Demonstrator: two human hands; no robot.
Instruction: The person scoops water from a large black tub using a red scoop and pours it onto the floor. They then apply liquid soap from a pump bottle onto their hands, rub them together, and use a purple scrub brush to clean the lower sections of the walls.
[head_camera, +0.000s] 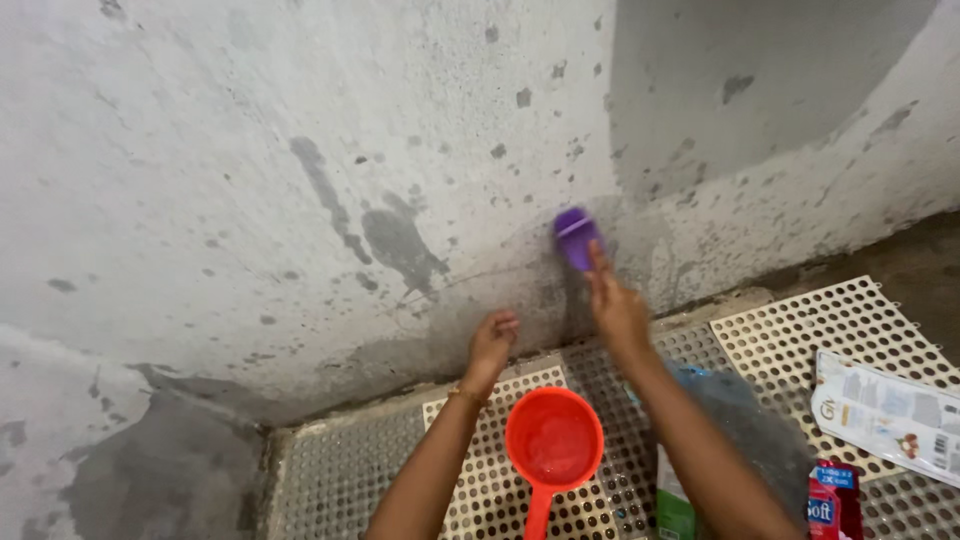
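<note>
Right hand (617, 310) is pinching purple scrubber (576, 238) with fingertips, pressing it against stained wall (300, 150). Left hand (492, 340) is curling loosely, empty, near wall, above red scoop (553, 440) sitting on perforated mat (800, 330).

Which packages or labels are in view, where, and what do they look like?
White pouch: flat on the perforated mat, far right; rectangular, with small coloured print.
Red packet: bottom right, below the pouch; red with a blue patch.
Green pack: bottom edge, beside the right forearm; green and white, partly hidden.
</note>
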